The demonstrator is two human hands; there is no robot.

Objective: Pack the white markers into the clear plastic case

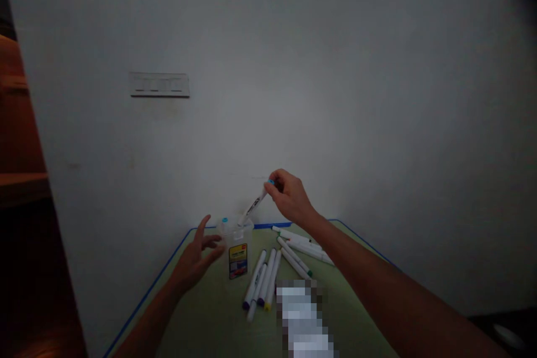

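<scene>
Between the fingers of my right hand (289, 193) is a white marker (254, 203) with a blue end, pinched near its top. It slants down to the left, its lower end at the mouth of a clear plastic container (240, 235) with a yellow and dark label. Another blue-ended marker (225, 224) stands inside that container. My left hand (201, 251) is beside the container's left side, fingers spread and thumb toward its wall; whether it touches cannot be made out. Several white markers (262, 279) with purple and yellow ends lie in front of the container.
More white markers (304, 243), some with green or red ends, lie on the right of the green table (201, 324), which has a blue edge. A pale wall (293, 67) with a switch plate (159, 85) rises behind. A pixelated patch hides part of the near table.
</scene>
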